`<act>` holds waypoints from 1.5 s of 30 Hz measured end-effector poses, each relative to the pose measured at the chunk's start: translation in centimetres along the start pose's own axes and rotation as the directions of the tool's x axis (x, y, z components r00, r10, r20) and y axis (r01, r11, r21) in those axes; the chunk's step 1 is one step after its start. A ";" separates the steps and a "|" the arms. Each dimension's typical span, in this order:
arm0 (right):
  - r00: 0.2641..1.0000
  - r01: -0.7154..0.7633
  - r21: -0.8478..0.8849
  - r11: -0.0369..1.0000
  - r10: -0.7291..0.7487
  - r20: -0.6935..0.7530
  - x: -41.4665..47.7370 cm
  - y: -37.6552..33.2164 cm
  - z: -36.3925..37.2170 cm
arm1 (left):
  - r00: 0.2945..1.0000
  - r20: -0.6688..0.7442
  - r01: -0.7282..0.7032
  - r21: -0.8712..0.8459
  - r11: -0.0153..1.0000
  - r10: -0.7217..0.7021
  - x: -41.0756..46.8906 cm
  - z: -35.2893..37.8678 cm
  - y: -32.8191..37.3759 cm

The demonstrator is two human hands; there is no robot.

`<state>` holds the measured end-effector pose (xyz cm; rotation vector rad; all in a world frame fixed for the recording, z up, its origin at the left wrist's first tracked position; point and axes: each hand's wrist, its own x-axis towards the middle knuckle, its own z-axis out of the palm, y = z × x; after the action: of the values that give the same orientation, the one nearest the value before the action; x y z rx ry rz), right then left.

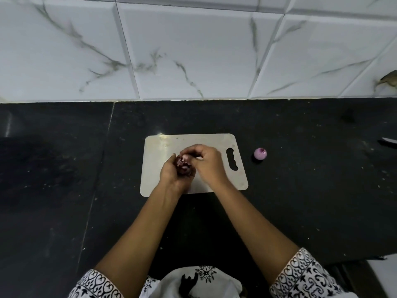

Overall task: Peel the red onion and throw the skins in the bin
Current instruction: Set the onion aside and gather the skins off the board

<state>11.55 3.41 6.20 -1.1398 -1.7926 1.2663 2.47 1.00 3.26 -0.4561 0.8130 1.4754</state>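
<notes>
The left hand [171, 172] is cupping the red onion [183, 167] from below and the left, fingers wrapped close around it. The right hand [207, 161] is pinching at the onion's top end, which is facing up and away from the person; whether skin is caught I cannot tell. Both are hovering over the middle of the cutting board [163, 145]. A peeled onion [260, 153] is sitting on the worktop [300, 168] beyond the board's right edge. No bin is showing.

In front of me a black speckled stone counter [300, 190] carries a pale rectangular cutting board [163, 147] (handle slot at right), and a small peeled purple onion [260, 153] just beside it.
</notes>
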 end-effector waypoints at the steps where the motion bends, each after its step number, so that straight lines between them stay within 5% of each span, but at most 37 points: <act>1: 0.993 0.117 -0.165 0.979 -0.118 0.005 -0.6 0.1 0.8 | 0.999 0.032 0.030 -0.041 0.999 -0.029 -0.3 0.2 -0.2; 4: 0.936 0.327 -0.493 0.806 -0.348 0.051 -1.7 1.6 2.6 | 0.997 0.062 0.054 -0.067 0.996 -0.050 -0.4 -0.4 -0.2; 8: 0.915 0.378 -0.639 0.670 -0.374 0.150 -1.7 3.4 3.5 | 0.997 0.047 0.057 0.005 0.998 -0.057 -0.3 -1.9 0.4; 11: 0.853 0.519 -0.684 0.513 -0.370 0.369 -2.5 3.3 2.8 | 0.999 -0.016 0.036 -0.011 0.999 -0.036 -0.2 -3.0 0.2; 15: 0.827 0.563 -0.619 0.548 -0.357 0.435 -3.7 3.5 2.7 | 0.999 -0.034 -0.008 -0.024 1.000 0.007 -0.3 -2.9 -0.1; 22: 0.854 0.497 -0.472 0.728 -0.505 0.121 -3.9 3.3 2.2 | 1.000 0.014 0.023 0.084 0.996 -0.024 0.7 -2.9 -0.1; 26: 0.908 0.413 -0.233 0.880 -0.418 0.030 -3.8 3.0 1.5 | 1.000 0.028 -0.001 0.125 0.992 -0.002 0.1 -1.6 0.1; 29: 0.972 0.204 0.009 0.979 -0.202 -0.117 -3.9 2.5 0.5 | 0.999 -0.021 -0.023 0.095 0.995 0.025 0.5 -1.3 0.4; 32: 0.974 0.174 -0.119 0.978 -0.188 -0.125 -2.9 2.3 -0.1 | 1.000 -0.009 -0.024 0.139 0.990 0.026 0.7 -1.4 0.5; 35: 0.964 0.264 -0.313 0.912 -0.246 0.096 -2.1 2.2 0.4 | 0.998 0.066 -0.023 0.165 0.986 0.012 1.1 -1.5 0.6; 40: 0.899 0.407 -0.603 0.686 -0.417 0.132 -1.8 2.4 1.8 | 0.998 0.064 0.018 0.136 0.991 -0.027 1.2 -2.0 0.7; 42: 0.926 0.365 -0.491 0.791 -0.365 0.100 -1.8 2.5 1.5 | 0.998 0.064 -0.006 0.112 0.994 -0.001 1.1 -1.6 1.2; 45: 0.990 0.098 -0.246 0.964 -0.120 -0.076 -1.5 3.6 -0.8 | 0.997 0.012 -0.074 0.071 0.995 0.073 1.3 -1.1 3.6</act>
<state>13.81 2.85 3.03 -1.1909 -1.9523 0.9362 -1.38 1.37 2.37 -0.3693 0.8800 1.5102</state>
